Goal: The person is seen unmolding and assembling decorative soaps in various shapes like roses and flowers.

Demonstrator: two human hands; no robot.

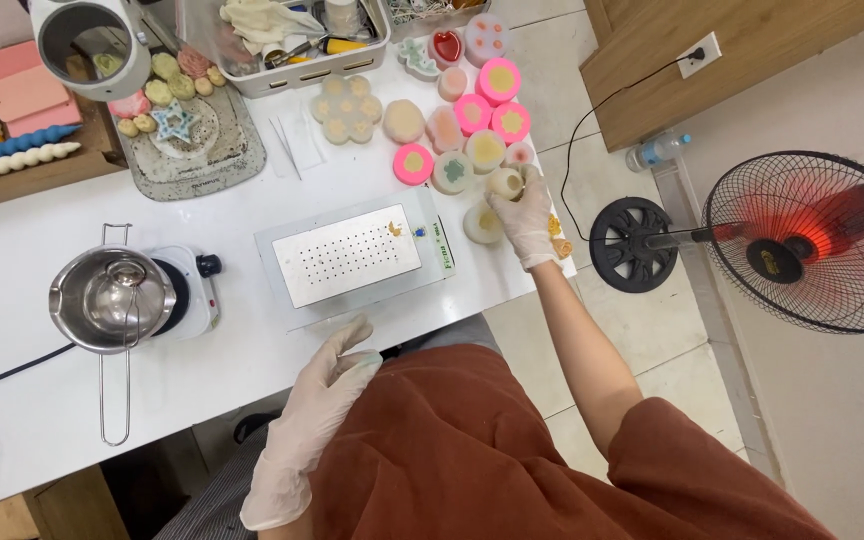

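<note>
Your right hand is closed around a small cream silicone mould at the right end of the white surface, among the pink moulds. It looks light, soft and probably squashy, so hold its sides gently. Your left hand rests loosely open and empty at the near edge.

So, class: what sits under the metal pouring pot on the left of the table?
The metal pouring pot rests on a small white hotplate, whose black knob shows. The heating surface is mostly covered by the pot.
</note>
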